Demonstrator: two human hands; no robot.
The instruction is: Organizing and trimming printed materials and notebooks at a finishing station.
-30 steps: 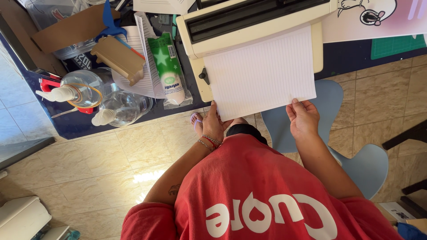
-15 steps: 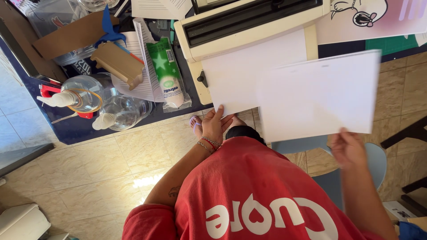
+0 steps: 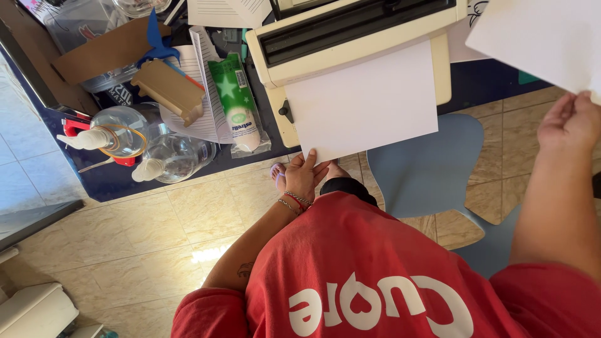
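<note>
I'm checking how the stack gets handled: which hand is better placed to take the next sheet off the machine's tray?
Probably the left hand: its fingertips already touch the near corner of the white sheet on the cream machine. The right hand is off to the side, holding another sheet.

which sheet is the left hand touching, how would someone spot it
Find the cream printer on the dark blue table. The sheet hangs from its front slot over the table edge, the left hand at its bottom corner. The other sheet is lifted by the right hand.
</note>
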